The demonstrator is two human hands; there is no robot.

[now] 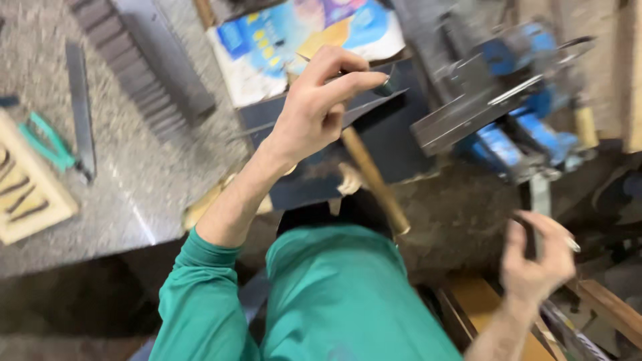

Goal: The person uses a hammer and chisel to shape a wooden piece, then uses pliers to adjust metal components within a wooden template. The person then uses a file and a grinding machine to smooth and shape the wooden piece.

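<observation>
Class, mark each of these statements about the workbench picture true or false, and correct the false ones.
1. The left hand pinches a thin dark metal strip. True.
2. The bench vise is red. False: it is blue.
3. The person wears a green long sleeve. True.
4. The wooden handle lies in the right hand. False: it lies on the bench, below the left hand.
5. The green-handled pliers lie on the grey benchtop. True.
</observation>
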